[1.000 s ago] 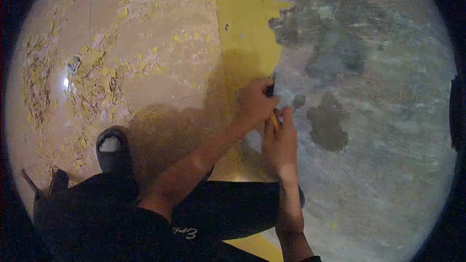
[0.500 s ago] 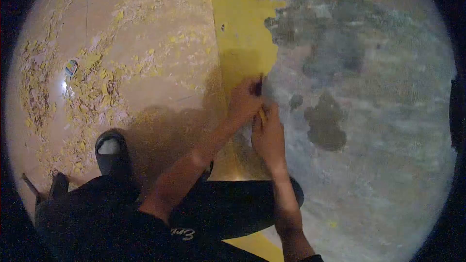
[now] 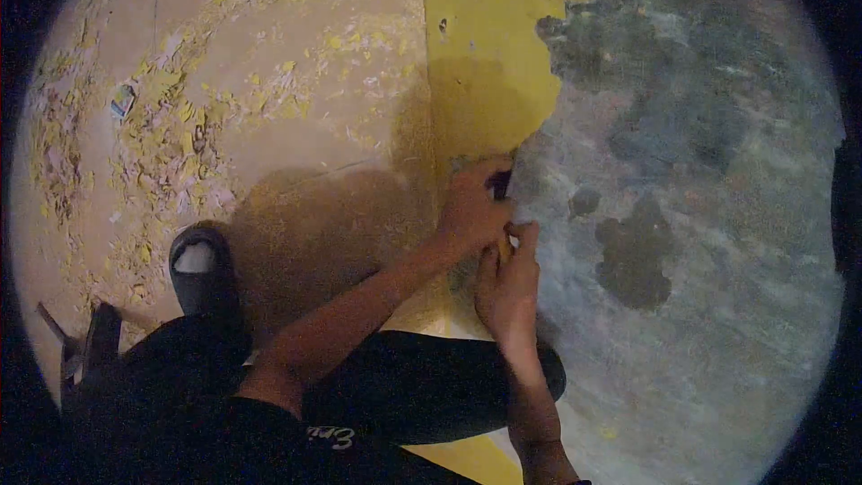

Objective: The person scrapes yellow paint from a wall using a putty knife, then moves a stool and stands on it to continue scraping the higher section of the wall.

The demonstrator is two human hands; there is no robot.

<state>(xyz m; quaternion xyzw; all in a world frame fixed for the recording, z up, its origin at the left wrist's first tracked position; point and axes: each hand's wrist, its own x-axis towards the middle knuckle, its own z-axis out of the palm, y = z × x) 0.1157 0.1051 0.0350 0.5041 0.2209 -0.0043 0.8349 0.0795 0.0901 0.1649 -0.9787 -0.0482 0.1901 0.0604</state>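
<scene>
Both hands are on one scraper, with a dark head (image 3: 501, 183) and a yellow handle (image 3: 505, 247). My left hand (image 3: 476, 211) is closed around its upper part, close to the head. Lower down, my right hand (image 3: 508, 292) grips the handle's end. The head lies against the wall where yellow paint (image 3: 489, 27) meets the bare grey, patchy surface (image 3: 718, 242). My fingers hide most of the tool, including its blade edge.
Yellow and whitish paint flakes (image 3: 193, 139) litter the tan floor (image 3: 296, 139). A small printed packet (image 3: 124, 101) lies among them. My bent knee (image 3: 530, 377) is close to the wall, and my dark slipper (image 3: 202, 265) rests on the floor.
The view has shifted, so the wall sits farther right. Both hands, still on the scraper, are slightly lower along the paint edge. A bright glint by the packet has gone.
</scene>
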